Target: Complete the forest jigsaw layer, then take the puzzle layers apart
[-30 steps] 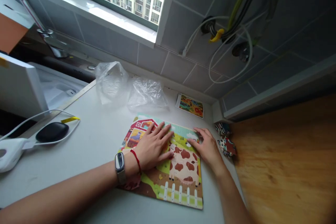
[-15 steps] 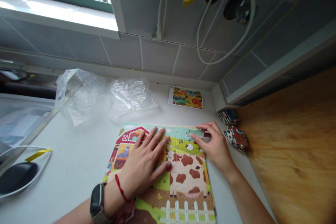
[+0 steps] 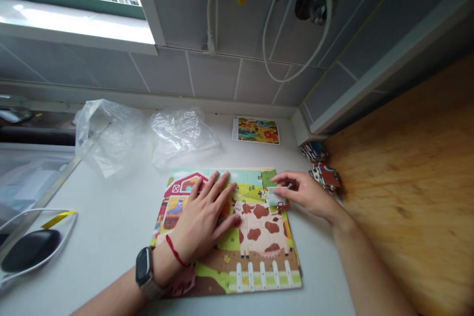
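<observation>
A jigsaw puzzle (image 3: 255, 234) with a barn, a spotted cow and a white fence lies on the white counter. My left hand (image 3: 205, 217) rests flat on its left half, fingers spread, covering part of the picture. At the upper right of the puzzle, my right hand (image 3: 303, 192) pinches a pale blue puzzle piece (image 3: 274, 197) between thumb and fingers, raised over the board. In the top right corner a green patch (image 3: 267, 177) shows where the piece is out.
Two stacks of puzzle pieces, one nearer (image 3: 325, 177) and one farther (image 3: 314, 151), stand by the counter's right edge. Behind the puzzle lie a picture card (image 3: 256, 130) and crumpled clear plastic bags (image 3: 181, 133). A black oval object (image 3: 31, 251) with a white cable is at left.
My right hand has lifted the pale blue piece out of the puzzle's top right corner, uncovering green beneath. My left hand stays flat on the puzzle. The view has shifted slightly.
</observation>
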Demonstrator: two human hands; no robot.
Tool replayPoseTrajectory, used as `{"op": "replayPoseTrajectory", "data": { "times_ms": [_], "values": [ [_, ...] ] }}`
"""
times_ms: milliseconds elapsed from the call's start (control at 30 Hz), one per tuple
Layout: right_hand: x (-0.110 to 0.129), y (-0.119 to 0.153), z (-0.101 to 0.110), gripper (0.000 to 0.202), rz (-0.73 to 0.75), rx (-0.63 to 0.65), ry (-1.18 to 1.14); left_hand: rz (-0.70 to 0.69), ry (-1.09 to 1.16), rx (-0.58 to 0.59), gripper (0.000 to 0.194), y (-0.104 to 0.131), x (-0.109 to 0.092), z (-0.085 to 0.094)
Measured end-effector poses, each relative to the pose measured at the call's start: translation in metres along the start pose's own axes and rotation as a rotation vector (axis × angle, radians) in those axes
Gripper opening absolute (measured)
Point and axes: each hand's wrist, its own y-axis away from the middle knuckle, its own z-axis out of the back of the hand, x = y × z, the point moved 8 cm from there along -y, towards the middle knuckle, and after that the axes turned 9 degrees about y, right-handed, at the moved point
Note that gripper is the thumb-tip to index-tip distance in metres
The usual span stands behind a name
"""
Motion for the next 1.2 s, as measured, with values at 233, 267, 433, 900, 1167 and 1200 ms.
{"op": "replayPoseTrajectory", "data": {
  "times_ms": [233,267,433,900,1167,1200],
  "values": [
    [0.019,0.013,-0.009,0.05,0.081,0.131,0.424,0.011,-0.027,0.049,0.065,-0.001,0.0,-0.002],
    [0.019,0.014,-0.01,0.049,0.074,0.148,0.431,0.01,-0.034,0.052,0.065,0.0,0.0,-0.002],
    [0.017,0.017,-0.013,0.023,0.109,0.191,0.403,0.007,-0.058,0.07,0.064,-0.001,-0.002,-0.001],
    [0.05,-0.005,-0.042,0.055,0.331,-0.329,0.308,0.032,-0.036,0.113,0.058,-0.001,-0.003,-0.001],
    [0.047,-0.004,-0.032,0.059,0.271,-0.373,0.14,-0.001,-0.027,0.118,0.058,0.002,-0.004,-0.001],
    [0.047,-0.003,-0.031,0.055,0.272,-0.385,0.097,-0.001,-0.025,0.116,0.058,0.002,-0.004,-0.001]
  ]
}}
